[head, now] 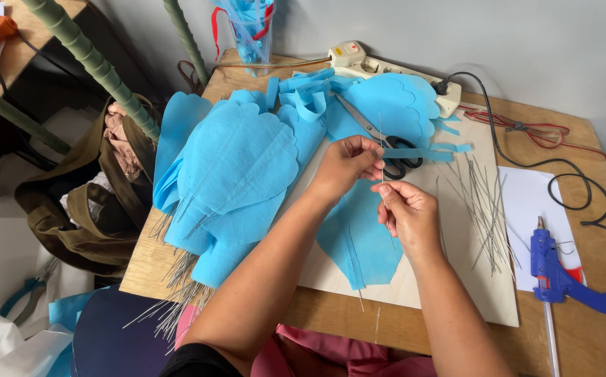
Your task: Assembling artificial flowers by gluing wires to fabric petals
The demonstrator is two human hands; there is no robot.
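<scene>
Count, tabletop: 2 hands, 1 wire held

1 left hand (345,164); 1 right hand (409,216); 1 thin wire (381,150) pinched between them; 1 scissors (380,138) mid-board; 1 blue glue gun (561,276) near right edge; 1 power strip (387,70) at back edge; loose wires (481,209) and blue petals (237,174): too many to count.

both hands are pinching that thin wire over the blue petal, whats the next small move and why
Probably lower the wire onto the loose blue petal beneath. The left hand and right hand hold it upright above that petal, which appears to have no stem wire, unlike the wired stack beside it.
</scene>
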